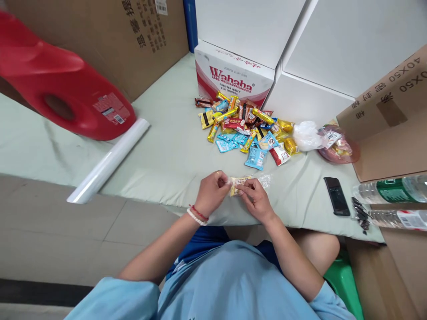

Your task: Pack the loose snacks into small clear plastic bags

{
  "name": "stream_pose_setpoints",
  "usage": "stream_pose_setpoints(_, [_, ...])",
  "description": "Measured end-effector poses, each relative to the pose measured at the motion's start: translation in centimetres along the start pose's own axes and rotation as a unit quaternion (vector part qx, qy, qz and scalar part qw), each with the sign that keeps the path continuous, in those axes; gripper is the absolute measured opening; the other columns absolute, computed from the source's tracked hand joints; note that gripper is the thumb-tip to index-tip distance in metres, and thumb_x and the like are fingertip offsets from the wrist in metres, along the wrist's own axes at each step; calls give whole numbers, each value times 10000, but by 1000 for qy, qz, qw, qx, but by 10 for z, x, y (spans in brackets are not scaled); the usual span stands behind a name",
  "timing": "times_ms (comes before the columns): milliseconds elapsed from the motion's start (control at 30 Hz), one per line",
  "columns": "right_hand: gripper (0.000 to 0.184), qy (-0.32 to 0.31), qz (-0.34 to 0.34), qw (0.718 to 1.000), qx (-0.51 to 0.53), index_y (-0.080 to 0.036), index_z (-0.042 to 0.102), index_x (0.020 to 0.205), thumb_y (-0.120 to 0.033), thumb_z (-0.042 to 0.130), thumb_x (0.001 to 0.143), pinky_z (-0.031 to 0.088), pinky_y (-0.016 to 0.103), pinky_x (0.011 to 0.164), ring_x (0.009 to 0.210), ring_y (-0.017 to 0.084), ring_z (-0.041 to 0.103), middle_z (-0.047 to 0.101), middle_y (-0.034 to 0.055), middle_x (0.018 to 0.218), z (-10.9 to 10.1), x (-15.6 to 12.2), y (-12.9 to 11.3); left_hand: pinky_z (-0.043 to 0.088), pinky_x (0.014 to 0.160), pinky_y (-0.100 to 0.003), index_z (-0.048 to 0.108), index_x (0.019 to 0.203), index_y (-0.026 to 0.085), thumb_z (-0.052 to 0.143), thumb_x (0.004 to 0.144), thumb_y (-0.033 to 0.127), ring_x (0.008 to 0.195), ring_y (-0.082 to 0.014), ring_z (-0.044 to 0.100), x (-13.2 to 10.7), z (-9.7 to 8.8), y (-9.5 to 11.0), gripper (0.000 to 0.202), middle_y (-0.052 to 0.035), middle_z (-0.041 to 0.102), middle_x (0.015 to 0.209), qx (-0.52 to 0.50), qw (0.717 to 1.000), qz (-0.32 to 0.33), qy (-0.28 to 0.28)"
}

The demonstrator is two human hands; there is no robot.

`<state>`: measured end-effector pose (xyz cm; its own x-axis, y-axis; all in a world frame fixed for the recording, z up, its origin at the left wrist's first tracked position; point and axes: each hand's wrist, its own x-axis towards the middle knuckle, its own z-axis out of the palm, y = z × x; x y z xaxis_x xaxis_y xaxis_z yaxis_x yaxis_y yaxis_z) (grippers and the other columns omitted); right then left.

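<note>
Left hand (213, 192) and right hand (257, 202), both nearly closed, pinch opposite ends of small yellow printed plastic packet (240, 181) near front edge of pale green cloth-covered surface (163, 166), probably for steadiness, multicoloured wrapped-snack pile (245, 126) beyond, presumably within easy reach.

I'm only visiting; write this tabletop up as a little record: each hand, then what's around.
Left hand: pinching the left end of a small yellow packet
Right hand: holding the same packet
Beyond the hands: piled wrapped snacks, before a Wahaha water carton
Left side: red jug, white roll
Right side: black phone, two clear bottles
</note>
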<state>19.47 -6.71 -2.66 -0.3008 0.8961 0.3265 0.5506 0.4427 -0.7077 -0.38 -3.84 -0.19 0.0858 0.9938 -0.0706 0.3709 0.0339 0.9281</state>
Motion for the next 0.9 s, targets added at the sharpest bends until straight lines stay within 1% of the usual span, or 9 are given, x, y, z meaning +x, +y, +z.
stream_pose_setpoints(67, [287, -8, -2, 1000, -11, -283, 737, 1205, -234, 548, 993, 542, 407, 875, 983, 225, 580, 566, 89, 1055, 0, -1, -1, 499, 665, -260, 665, 835, 191, 616, 850, 215, 677, -137, 635, 1, 19, 9, 57, 3, 684, 758, 40, 997, 61, -4])
stream_pose_setpoints(167, [266, -25, 5, 1000, 10, -246, 737, 1166, -227, 554, 973, 527, 435, 958, 1095, 248, 594, 603, 128, 1193, -6, -6, -1, 547, 819, -312, 718, 964, 179, 535, 900, 154, 897, -183, 690, -3, 39, 13, 196, -66, 730, 977, 121, 980, 155, -28])
stream_pose_setpoints(267, [244, -18, 80, 991, 103, -234, 729, 1155, -305, 571, 985, 528, 426, 990, 1093, 242, 652, 679, 121, 1189, -24, -13, 7, 540, 920, -374, 710, 1079, 159, 520, 935, 162, 1069, -238, 663, -13, 47, 7, 239, -113, 714, 1154, 228, 947, 227, -23])
stream_pose_setpoints(367, [330, 110, 216, 961, 130, -214, 708, 1159, -448, 531, 1006, 566, 388, 864, 908, 219, 688, 737, 100, 1059, -47, -16, 26, 532, 855, -404, 694, 1143, 154, 521, 953, 159, 1023, -253, 640, -21, 48, -1, 258, -118, 701, 1231, 332, 903, 273, -19])
stream_pose_setpoints(467, [507, 220, 277, 935, 21, -195, 670, 1239, -589, 577, 934, 552, 392, 835, 1000, 256, 656, 712, 135, 1171, -61, -9, 48, 509, 751, -410, 684, 1185, 159, 492, 984, 156, 945, -245, 618, -25, 50, -5, 278, -109, 700, 1261, 398, 870, 289, -19])
stream_pose_setpoints(633, [942, 132, 337, 931, -53, -144, 528, 1457, -629, 788, 693, 506, 466, 938, 1109, 332, 619, 699, 175, 1186, -50, 2, 67, 462, 709, -414, 688, 1200, 172, 487, 1008, 195, 957, -246, 607, -27, 54, -1, 278, -102, 694, 1293, 439, 852, 285, -11])
stream_pose_setpoints(700, [870, 109, 362, 925, -31, -151, 587, 1396, -586, 801, 674, 514, 440, 892, 987, 306, 645, 719, 128, 1050, -44, 1, 68, 446, 703, -416, 688, 1214, 178, 482, 1015, 207, 954, -246, 603, -27, 53, 0, 288, -100, 694, 1295, 444, 850, 284, -15])
stream_pose_setpoints(800, [499, 88, 359, 928, 35, -182, 739, 1090, -558, 690, 766, 515, 376, 773, 792, 238, 620, 691, 59, 867, -45, -1, 65, 423, 697, -420, 683, 1233, 188, 474, 1022, 220, 935, -246, 591, -27, 50, 1, 299, -103, 694, 1282, 443, 852, 278, -22])
stream_pose_setpoints(900, [317, 101, 299, 949, 20, -212, 762, 892, -498, 657, 805, 506, 358, 797, 820, 221, 611, 680, 62, 919, -57, 4, 54, 404, 694, -417, 685, 1227, 191, 479, 1021, 221, 911, -244, 582, -27, 49, 1, 293, -106, 700, 1252, 441, 852, 280, -21])
